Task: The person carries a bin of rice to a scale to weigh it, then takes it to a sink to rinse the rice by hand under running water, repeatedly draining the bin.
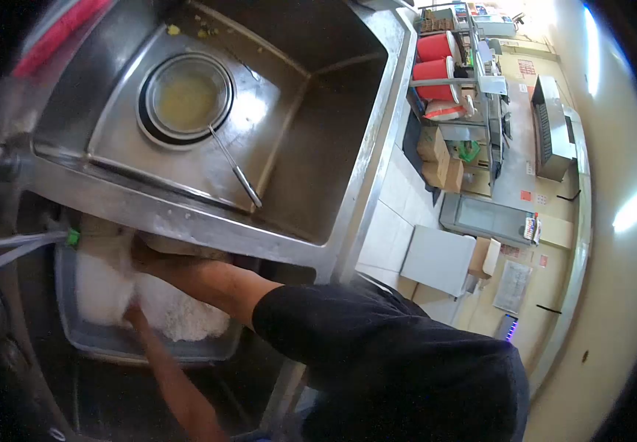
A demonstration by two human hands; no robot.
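Observation:
A grey plastic tub (101, 348) sits in the lower sink basin and holds a white, grainy mass (193, 318) that looks like rice. My right hand (140, 256), on the black-sleeved arm, reaches into the tub on the side near the sink divider. From the bottom of the view, my left hand (134, 314) dips into the same white stuff. Both sets of fingers are blurred or hidden there. Close to my right hand is a green-tipped spout or hose end (73, 237) at the tub's edge.
In the other steel basin (303, 162), a round metal strainer or pan (186, 99) with yellowish contents rests over the drain, its handle (237, 171) sticking out. Yellow scraps lie nearby. Past the sink edge are red buckets (434, 68) on shelving, cardboard boxes (440, 162) and a white box (436, 259).

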